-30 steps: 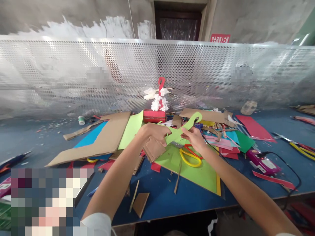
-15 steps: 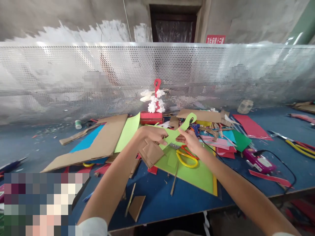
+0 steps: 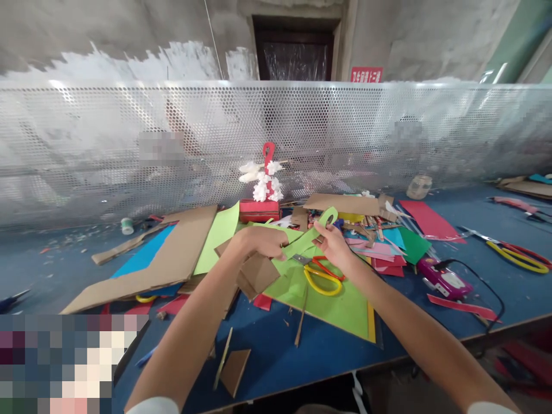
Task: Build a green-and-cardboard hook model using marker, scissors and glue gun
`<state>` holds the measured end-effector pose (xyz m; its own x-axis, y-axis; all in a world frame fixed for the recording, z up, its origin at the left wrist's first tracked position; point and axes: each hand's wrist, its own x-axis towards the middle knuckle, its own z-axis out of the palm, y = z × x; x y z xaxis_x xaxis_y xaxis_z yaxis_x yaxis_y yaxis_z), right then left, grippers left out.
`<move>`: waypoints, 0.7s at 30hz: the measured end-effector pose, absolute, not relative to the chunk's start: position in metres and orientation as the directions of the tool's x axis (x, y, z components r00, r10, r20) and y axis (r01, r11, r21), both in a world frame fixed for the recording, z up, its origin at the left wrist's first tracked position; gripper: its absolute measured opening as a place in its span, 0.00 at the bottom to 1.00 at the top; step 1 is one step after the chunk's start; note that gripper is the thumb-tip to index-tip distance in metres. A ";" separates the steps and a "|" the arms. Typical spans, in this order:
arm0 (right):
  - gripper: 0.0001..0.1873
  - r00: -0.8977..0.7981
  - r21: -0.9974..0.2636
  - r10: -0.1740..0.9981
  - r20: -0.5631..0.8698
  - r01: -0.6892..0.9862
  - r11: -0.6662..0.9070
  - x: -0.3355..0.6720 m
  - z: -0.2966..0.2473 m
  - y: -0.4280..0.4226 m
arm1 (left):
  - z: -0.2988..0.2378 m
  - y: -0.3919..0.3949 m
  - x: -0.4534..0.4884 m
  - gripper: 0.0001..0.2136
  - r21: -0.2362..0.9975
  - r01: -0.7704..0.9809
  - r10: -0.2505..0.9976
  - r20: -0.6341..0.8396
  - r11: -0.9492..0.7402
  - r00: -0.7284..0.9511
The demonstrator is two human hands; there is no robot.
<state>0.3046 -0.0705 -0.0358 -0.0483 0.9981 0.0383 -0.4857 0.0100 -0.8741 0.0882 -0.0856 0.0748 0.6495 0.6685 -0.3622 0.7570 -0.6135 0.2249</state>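
A light-green hook-shaped paper cutout (image 3: 302,242) spans the space between my two hands. Its lower end is pinched in my left hand (image 3: 264,240); near its curled top, my right hand (image 3: 334,246) grips it with thumb and fingers. Just below my left hand are brown cardboard pieces (image 3: 257,277), partly hidden by the wrist. Scissors with yellow and red handles (image 3: 323,282) rest on a green sheet (image 3: 340,313) under the cutout. Behind my hands stands a red hook-shaped piece (image 3: 268,150) with white flowers (image 3: 261,190), on a red box (image 3: 259,210).
Large cardboard (image 3: 172,259) and blue paper (image 3: 144,253) lie left. Right are pink papers (image 3: 366,248), a red sheet (image 3: 431,219), a purple device (image 3: 444,280) with a black cord, and more scissors (image 3: 513,253). A perforated metal screen (image 3: 207,138) borders the table's back.
The green cutout's curled end has tipped lower and turned, with both hands still on it. The whole scene has shifted slightly left in view.
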 end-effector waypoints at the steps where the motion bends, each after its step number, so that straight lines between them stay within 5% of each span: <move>1: 0.24 -0.016 -0.873 0.999 0.034 -0.487 0.022 0.305 -0.035 -0.071 | 0.077 -0.088 0.091 0.13 0.192 0.771 0.675 -0.386 -0.608 0.628; 21: 0.14 -0.040 -0.850 0.978 0.202 -0.503 0.155 0.331 -0.030 -0.058 | 0.089 -0.082 0.076 0.14 0.259 0.752 0.582 -0.501 -0.606 0.641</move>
<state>0.3308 -0.0581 -0.0301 -0.0400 0.9785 0.2024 -0.5027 0.1554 -0.8504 0.0760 -0.0815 0.0885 0.6411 0.5818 -0.5006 0.7521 -0.6062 0.2586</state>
